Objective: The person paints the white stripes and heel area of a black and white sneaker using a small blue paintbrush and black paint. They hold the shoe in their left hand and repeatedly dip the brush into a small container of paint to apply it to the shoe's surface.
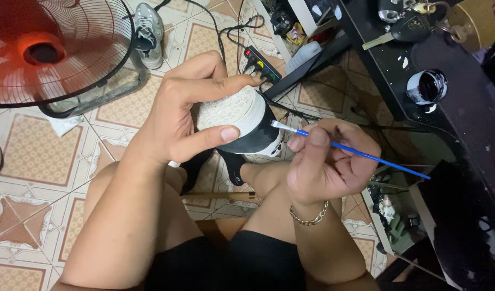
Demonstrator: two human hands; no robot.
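Fan [48,54], power strip [261,63], perhaps paint jar [426,87]

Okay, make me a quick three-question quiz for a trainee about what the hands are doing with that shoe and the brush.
1. True or false: the left hand holds the shoe sole up.
2. Which hand holds the blue paintbrush? A) left B) right C) both
3. Fill in: the brush's bristles point at the shoe's ____ rim band, just above its black side.

Key
1. True; the textured sole faces the camera.
2. B; the right hand, with a chain bracelet at the wrist, pinches the handle.
3. White.
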